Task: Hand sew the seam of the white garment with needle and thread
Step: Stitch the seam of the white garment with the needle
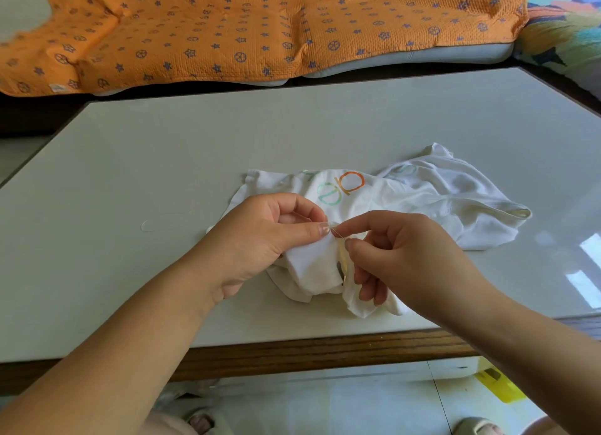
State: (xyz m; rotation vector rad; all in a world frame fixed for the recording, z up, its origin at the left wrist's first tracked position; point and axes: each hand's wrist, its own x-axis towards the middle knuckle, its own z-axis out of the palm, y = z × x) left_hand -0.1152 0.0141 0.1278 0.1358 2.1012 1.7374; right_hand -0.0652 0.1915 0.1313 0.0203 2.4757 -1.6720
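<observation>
step: a stitch in progress, judging by the needle (339, 234) sitting at the fabric edge between the two hands
how to do it well: keep the fold taut under the left thumb, drive the needle through both layers close to the edge, pull along the needle's own line so the thread does not snag, and keep the thumb pad off the exit side
right fingers: index tip (344, 229) and thumb tip (353, 244) pressed together on the needle; the other fingers curl loosely below, touching the cloth
left fingers: thumb (313, 229) flat on top of the fold, fingers curled behind it, so the fabric is pinched just left of the needle
right hand (400, 255): comes in from near right, almost touching the left thumb
left hand (260, 236): comes in from near left, palm over the bunched cloth
seam: yellowish edge (343, 255) just below the needle, between the hands
thread: too fine to trace at the needle; a faint pale loop (142, 225) on the table well to the left may be thread
white garment (422, 200): crumpled on the near-centre of the table, coloured lettering up, most of it trailing to the right of the hands
table (162, 161): pale top with a wooden near edge
beyond: orange patterned blanket (227, 28) at the far side
</observation>
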